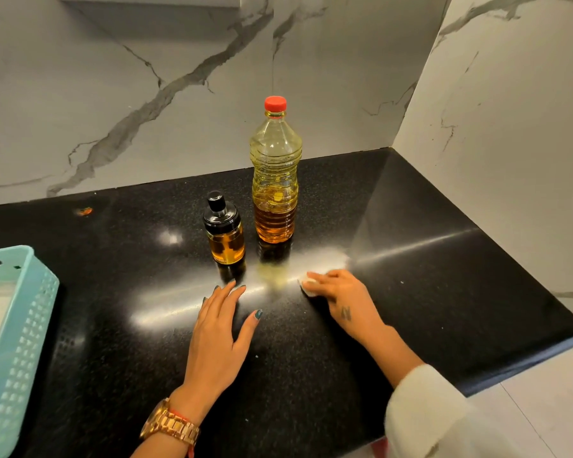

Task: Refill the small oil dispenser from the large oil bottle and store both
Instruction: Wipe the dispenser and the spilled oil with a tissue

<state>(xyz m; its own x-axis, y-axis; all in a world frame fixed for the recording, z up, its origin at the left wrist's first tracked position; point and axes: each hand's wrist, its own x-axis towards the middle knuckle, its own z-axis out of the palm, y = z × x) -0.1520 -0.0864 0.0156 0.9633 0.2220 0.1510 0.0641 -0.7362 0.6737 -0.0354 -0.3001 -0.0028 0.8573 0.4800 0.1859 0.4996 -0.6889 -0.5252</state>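
On the black counter the large oil bottle stands capped at frame centre with the small oil dispenser just left of it, both above the left hand, flat with fingers spread, and the right hand, curled round a small white wad.

On the black speckled desk, the large oil bottle stands upright with its red cap on, holding oil in its lower part. Just left of the bottle and slightly nearer the camera stands the small oil dispenser, its black lid closed. In front of the bottle, the left hand rests flat with fingers spread, while the right hand presses a small white cloth onto the desk. Far left of the bottle sits a light blue basket.
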